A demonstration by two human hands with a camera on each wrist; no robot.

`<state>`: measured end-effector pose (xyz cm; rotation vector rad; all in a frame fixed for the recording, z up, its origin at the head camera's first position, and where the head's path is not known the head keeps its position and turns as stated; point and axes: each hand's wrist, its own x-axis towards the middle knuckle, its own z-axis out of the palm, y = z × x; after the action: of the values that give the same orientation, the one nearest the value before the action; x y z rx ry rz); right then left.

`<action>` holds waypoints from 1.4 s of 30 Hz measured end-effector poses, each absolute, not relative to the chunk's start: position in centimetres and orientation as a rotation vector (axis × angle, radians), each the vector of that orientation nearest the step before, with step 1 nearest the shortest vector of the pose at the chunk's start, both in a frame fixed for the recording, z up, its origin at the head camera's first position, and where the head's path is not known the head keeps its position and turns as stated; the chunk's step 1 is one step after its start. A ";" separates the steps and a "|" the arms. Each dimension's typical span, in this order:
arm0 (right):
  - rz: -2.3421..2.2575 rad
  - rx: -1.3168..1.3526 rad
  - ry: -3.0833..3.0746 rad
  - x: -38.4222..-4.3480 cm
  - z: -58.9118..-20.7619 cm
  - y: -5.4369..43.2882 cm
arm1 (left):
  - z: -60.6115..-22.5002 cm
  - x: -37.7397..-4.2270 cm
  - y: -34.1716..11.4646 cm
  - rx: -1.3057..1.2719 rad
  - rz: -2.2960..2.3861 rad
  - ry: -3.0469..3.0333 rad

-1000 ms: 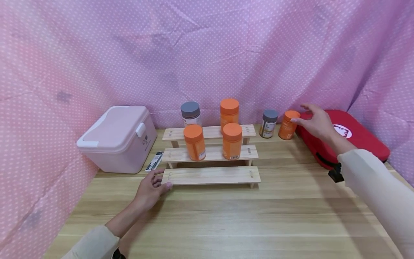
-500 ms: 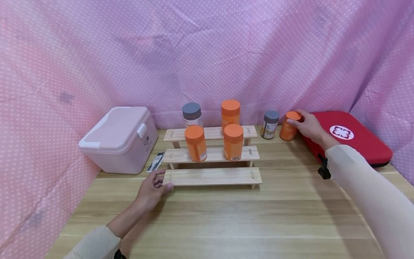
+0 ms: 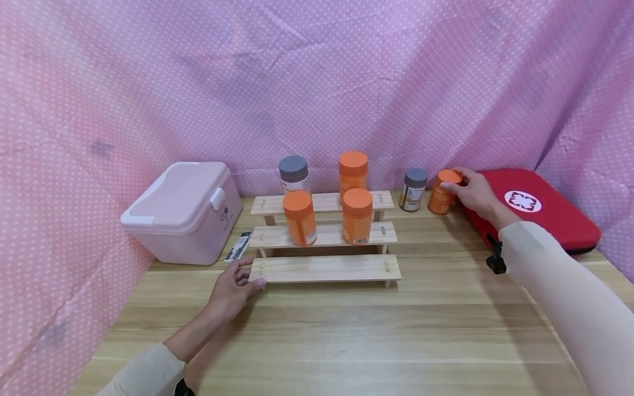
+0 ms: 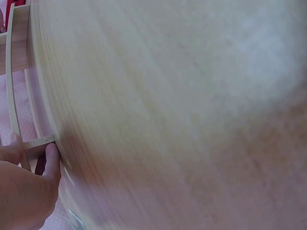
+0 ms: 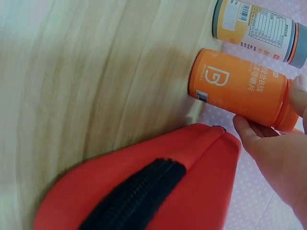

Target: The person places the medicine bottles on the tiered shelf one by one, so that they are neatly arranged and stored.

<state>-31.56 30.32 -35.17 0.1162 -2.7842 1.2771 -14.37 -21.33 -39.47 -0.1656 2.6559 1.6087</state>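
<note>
My left hand (image 3: 229, 291) grips the left end of the lowest step of a three-tier wooden display rack (image 3: 322, 269). In the left wrist view, its fingers (image 4: 53, 160) lie around the rack's short leg. At the back right, my right hand (image 3: 476, 193) holds an orange supplement bottle (image 3: 441, 199) by its lid. That bottle stands upright on the table; the right wrist view shows its label (image 5: 218, 75) and the thumb and fingers on either side of the cap. Beside it stands a grey-capped bottle (image 3: 413, 191), apart from the hand.
On the rack's middle tier stand two orange bottles (image 3: 300, 220); the top tier bears a grey-capped bottle (image 3: 293, 171) and an orange bottle (image 3: 353, 171). A pink lidded box (image 3: 183, 214) sits left, near a small printed packet (image 3: 239, 246). A red case (image 3: 540, 212) lies right.
My right hand has come down and left onto the orange bottle and taken hold of its lid. The left hand stays on the rack, and the bottles have not moved.
</note>
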 end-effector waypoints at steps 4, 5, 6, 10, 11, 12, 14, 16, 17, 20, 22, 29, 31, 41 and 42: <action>1.282 0.118 -2.734 -31.1 -35.2 30.3 | -39.4 -14.4 -21.3 -0.170 1.603 2.657; 1.275 0.124 -2.723 -31.0 -35.2 30.3 | -39.4 -14.4 -21.3 -0.170 1.601 2.656; 1.267 0.131 -2.710 -30.8 -35.1 30.3 | -39.5 -14.4 -21.3 -0.170 1.603 2.653; 1.214 0.175 -2.674 -29.5 -34.6 30.1 | -39.6 -14.4 -21.4 -0.173 1.602 2.655; 1.205 0.188 -2.665 -29.0 -34.4 30.0 | -39.6 -14.4 -21.4 -0.174 1.603 2.654; 1.202 0.196 -2.663 -28.6 -34.2 29.9 | -39.6 -14.4 -21.5 -0.173 1.602 2.654; 1.205 0.208 -2.670 -27.6 -33.7 29.7 | -39.6 -14.4 -21.5 -0.174 1.597 2.655; 1.227 0.231 -2.673 -26.7 -33.5 29.5 | -39.7 -14.3 -21.6 -0.175 1.588 2.662; 1.234 0.242 -2.680 -26.2 -33.4 29.4 | -39.7 -14.3 -21.6 -0.178 1.581 2.668; 1.246 0.276 -2.707 -24.4 -33.1 29.2 | -39.7 -14.3 -21.6 -0.183 1.570 2.676; 1.240 0.290 -2.722 -23.1 -32.9 29.1 | -39.7 -14.3 -21.6 -0.173 1.568 2.680; 1.201 0.356 -2.716 -19.6 -32.7 28.6 | -39.7 -14.5 -21.7 -0.168 1.585 2.665; 1.203 0.364 -2.713 -18.6 -32.6 28.2 | -39.7 -14.5 -21.7 -0.164 1.589 2.661; 1.287 0.517 -2.684 -15.1 -30.6 25.5 | -39.7 -14.6 -21.6 -0.157 1.582 2.670; 1.297 0.534 -2.680 -14.8 -30.3 25.1 | -39.7 -14.6 -21.5 -0.156 1.584 2.669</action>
<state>-14.84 25.11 -30.31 0.5337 -2.6800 1.2973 -14.57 -21.54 -39.71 -0.1555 2.6688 1.5844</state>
